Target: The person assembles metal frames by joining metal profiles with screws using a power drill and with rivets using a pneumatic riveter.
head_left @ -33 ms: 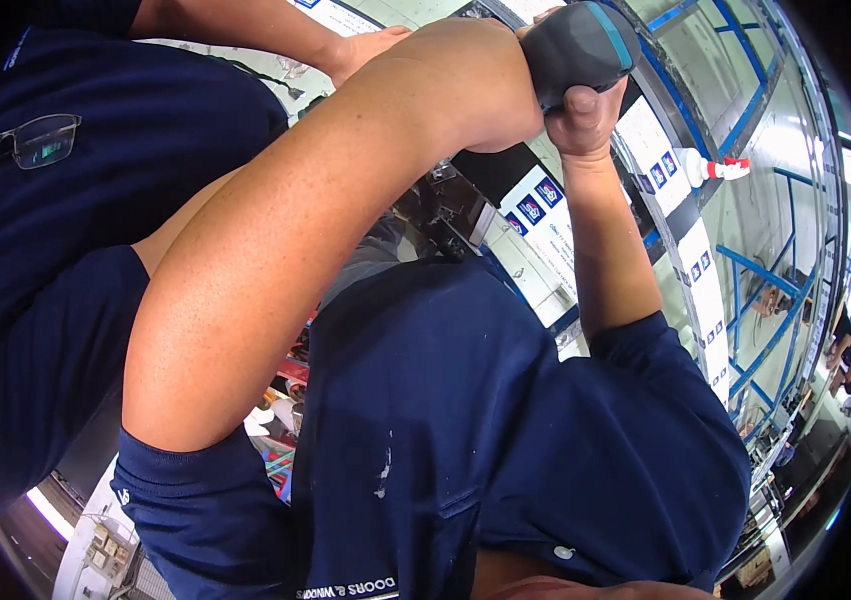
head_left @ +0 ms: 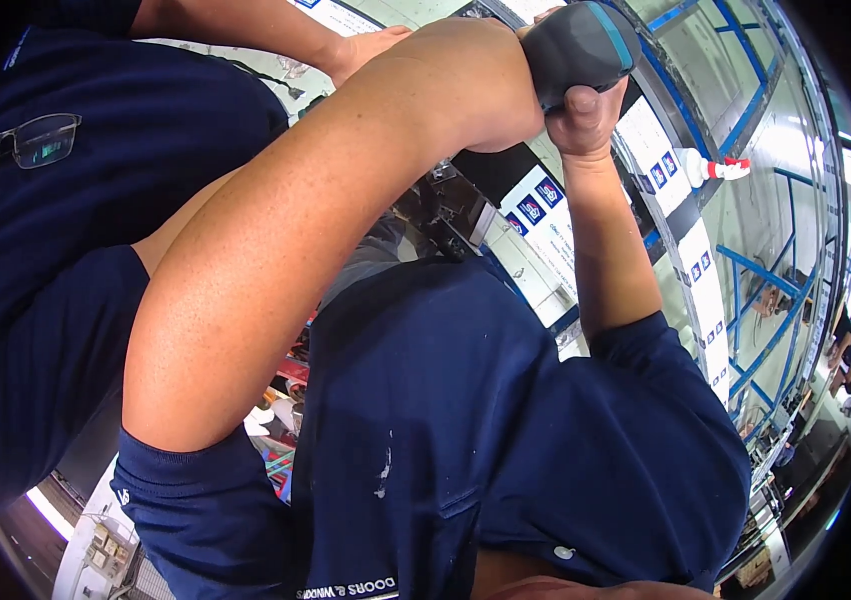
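A rounded dark grey power tool (head_left: pixel 576 60) with a teal band is held up at the top, right of centre. Its rear casing faces me and its front is hidden, so its exact kind does not show. My right hand (head_left: pixel 586 125) is closed on its lower side, thumb bent against the casing. From the lower left my left forearm crosses the view, and my left hand (head_left: pixel 511 90) meets the tool's left side. The fingers of that hand are mostly hidden behind the tool and wrist.
Close on my left stands a co-worker in a navy shirt (head_left: pixel 176 110), glasses (head_left: pixel 41 145) hanging from it, one hand (head_left: pixel 371 48) near the bench. White-labelled dark frame pieces (head_left: pixel 536 215) lie ahead. A white bottle with a red nozzle (head_left: pixel 716 168) and blue metal racks (head_left: pixel 761 270) are to the right.
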A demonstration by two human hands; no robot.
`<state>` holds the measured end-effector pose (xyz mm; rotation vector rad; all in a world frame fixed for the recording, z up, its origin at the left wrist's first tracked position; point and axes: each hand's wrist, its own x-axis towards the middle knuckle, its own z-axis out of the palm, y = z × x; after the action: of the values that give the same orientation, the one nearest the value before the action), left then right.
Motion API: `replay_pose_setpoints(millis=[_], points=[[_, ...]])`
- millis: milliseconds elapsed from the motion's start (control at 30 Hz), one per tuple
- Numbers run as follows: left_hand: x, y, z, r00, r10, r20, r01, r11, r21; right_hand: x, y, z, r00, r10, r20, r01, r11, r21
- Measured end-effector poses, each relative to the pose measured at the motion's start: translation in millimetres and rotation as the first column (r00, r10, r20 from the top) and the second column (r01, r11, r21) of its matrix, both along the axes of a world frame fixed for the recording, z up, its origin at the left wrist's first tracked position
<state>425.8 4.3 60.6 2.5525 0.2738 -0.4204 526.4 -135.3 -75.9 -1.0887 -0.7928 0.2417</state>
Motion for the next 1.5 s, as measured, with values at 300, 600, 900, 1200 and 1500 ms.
replay_pose_setpoints(millis=[300,600,900,1200,1500], points=[[2,0,-10,1.0,0.006,0.017,-0.006,1.0,-0.006,3,-3,-3,1.0,0.008,-0.002,-0.008,1.0,0.001],[5,-1,-12,1.0,-0.023,0.006,0.023,1.0,0.013,0,2,-1,0.998,0.039,-0.047,-0.031,0.986,0.164],[4,-4,-12,1.0,-0.014,0.028,0.014,1.0,-0.013,3,-6,-4,1.0,-0.019,0.016,0.019,1.0,-0.011],[2,-1,-15,0.997,-0.026,0.07,0.026,1.0,0.01,2,-4,-2,1.0,-0.018,0.021,0.018,1.0,0.0],[5,-7,-12,0.998,-0.033,0.058,0.034,0.999,-0.012,2,-11,-6,0.999,-0.004,-0.035,0.005,1.0,0.015]])
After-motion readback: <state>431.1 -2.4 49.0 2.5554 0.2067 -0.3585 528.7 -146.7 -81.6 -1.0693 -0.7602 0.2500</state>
